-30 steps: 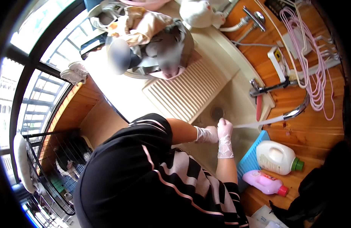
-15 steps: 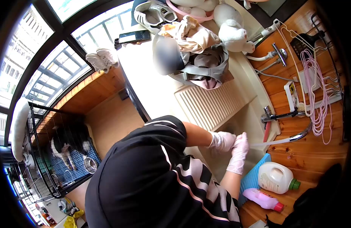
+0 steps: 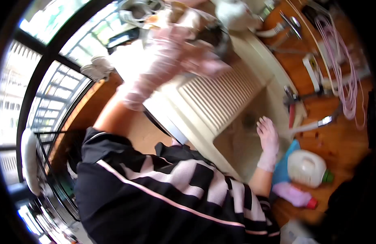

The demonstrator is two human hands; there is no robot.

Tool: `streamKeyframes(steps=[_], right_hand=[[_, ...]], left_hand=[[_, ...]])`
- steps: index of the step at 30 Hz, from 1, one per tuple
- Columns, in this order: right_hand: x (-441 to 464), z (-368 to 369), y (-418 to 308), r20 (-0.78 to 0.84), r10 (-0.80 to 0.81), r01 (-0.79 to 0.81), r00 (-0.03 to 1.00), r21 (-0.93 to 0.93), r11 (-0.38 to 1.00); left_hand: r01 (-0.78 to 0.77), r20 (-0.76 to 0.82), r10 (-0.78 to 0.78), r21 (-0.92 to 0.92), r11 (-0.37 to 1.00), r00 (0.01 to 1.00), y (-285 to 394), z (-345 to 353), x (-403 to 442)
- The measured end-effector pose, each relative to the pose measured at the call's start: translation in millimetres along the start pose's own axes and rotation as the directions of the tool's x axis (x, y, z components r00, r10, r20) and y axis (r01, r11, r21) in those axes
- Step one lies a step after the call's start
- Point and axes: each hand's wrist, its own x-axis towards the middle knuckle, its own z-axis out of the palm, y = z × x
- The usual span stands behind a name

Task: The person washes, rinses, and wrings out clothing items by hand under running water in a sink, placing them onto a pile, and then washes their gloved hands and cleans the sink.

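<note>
My left hand (image 3: pixel 167 49), in a thin pale glove, is over the laundry pile (image 3: pixel 214 34) at the top of the washboard counter. It is smeared by motion. Pinkish cloth (image 3: pixel 208 63) shows beside its fingers, and whether they grip it I cannot make out. My right hand (image 3: pixel 268 136), gloved too, hangs over the sink basin (image 3: pixel 241 150) with its fingers apart and nothing in them. Close to its right side, a water stream (image 3: pixel 298 129) leaves the spout (image 3: pixel 324 121).
Ribbed washboard (image 3: pixel 220 97) lies between my hands. A white detergent bottle (image 3: pixel 306 167) and a pink bottle (image 3: pixel 291 194) stand right of the basin. Pink cord (image 3: pixel 338 69) hangs by the tap (image 3: pixel 291 97). White shoes (image 3: pixel 97 68) sit on the window ledge, and a white plush toy (image 3: pixel 237 16) at the back.
My left hand has left the right hand at the sink and swung up and left to the laundry pile. My right hand has opened over the basin. The view has shifted.
</note>
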Motion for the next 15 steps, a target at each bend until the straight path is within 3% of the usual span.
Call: streamKeyframes(steps=[1,2,3,4,6,8,9,11,12,13,15], right_hand=[[-0.6,-11.9,9.5,-0.093,0.012,-0.018,0.996,-0.07,0.997],[1.2,-24.0,20.0,-0.187,0.025,-0.051,0.982,-0.137,0.989],[5.2,-42.2,32.3,-0.281,0.045,-0.115,0.959,-0.239,0.964],[13.8,-64.1,48.6,-0.362,0.059,-0.188,0.93,-0.331,0.925],[44.6,-124.9,98.2,-0.378,0.107,-0.336,0.92,-0.616,0.713],[47.8,-130.0,131.3,-0.222,-0.085,-0.166,0.971,-0.889,0.427],[65.2,-149.6,182.4,-0.251,-0.129,-0.173,0.959,-0.885,0.433],[82.8,-134.0,235.8,-0.137,-0.128,-0.139,0.982,-0.99,-0.006],[85.8,-96.5,236.2,-0.023,-0.025,-0.032,0.999,-0.896,-0.443],[80.0,-71.2,229.2,0.066,-0.089,0.021,0.994,-0.9,-0.435],[58.3,-24.7,209.1,0.236,-0.214,0.127,0.948,-0.896,-0.426]], left_hand=[[0.093,0.027,-0.1,0.177,0.98,0.995,-6.2,-2.7,-3.6],[-0.19,0.09,0.178,0.692,0.697,0.98,-9.6,-4.9,-5.3],[-0.141,0.126,0.083,0.571,0.808,0.989,-16.4,1.7,-11.5],[-0.09,0.042,0.084,0.187,0.978,0.996,-19.6,16.4,-16.2],[-0.081,0.096,0.052,0.33,0.941,0.994,-27.0,36.9,-21.9],[-0.117,0.13,0.085,0.258,0.959,0.988,-15.0,43.0,-18.7],[-0.039,0.204,-0.026,0.309,0.95,0.979,-2.7,40.4,-16.8],[0.021,0.264,-0.098,0.28,0.96,0.959,3.7,33.3,-20.4],[0.072,0.332,-0.172,0.294,0.953,0.928,9.6,26.8,-19.3],[0.047,0.314,-0.149,0.31,0.95,0.938,5.3,24.8,-25.0],[0.199,0.299,-0.313,0.355,0.913,0.902,28.8,14.7,-20.0]])
